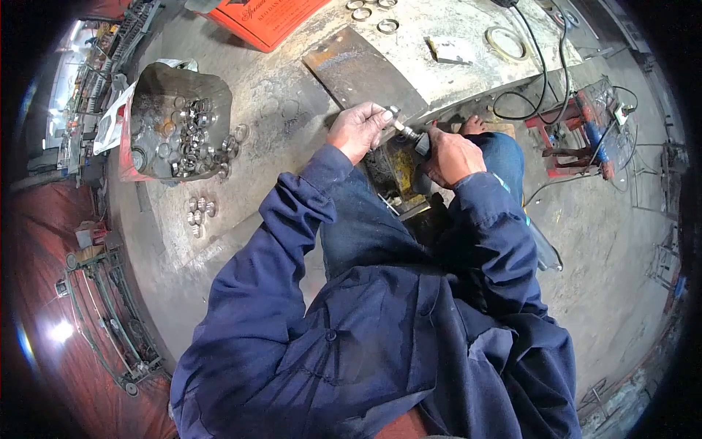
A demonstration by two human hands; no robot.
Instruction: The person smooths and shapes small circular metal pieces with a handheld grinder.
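My left hand (360, 130) is closed, its thumb and fingertips pinching a small dark metal piece (393, 111). My right hand (455, 156) wraps round a hand-held rotary tool (423, 143) with a dark body and a shiny narrow nose. The nose points up and left, right at the left fingertips. Below both hands stands a worn yellow and black metal fixture (401, 172), between my knees. A flat, rust-stained steel plate (365, 72) lies just beyond the left hand.
A cut-open container (219, 88) holding many metal rings (194, 135) sits at left, with a small group of rings (197, 214) nearer me. Further off are a red box (267, 22), loose rings (387, 26), a larger ring (506, 44), black cable (542, 66) and a red stand (578, 135).
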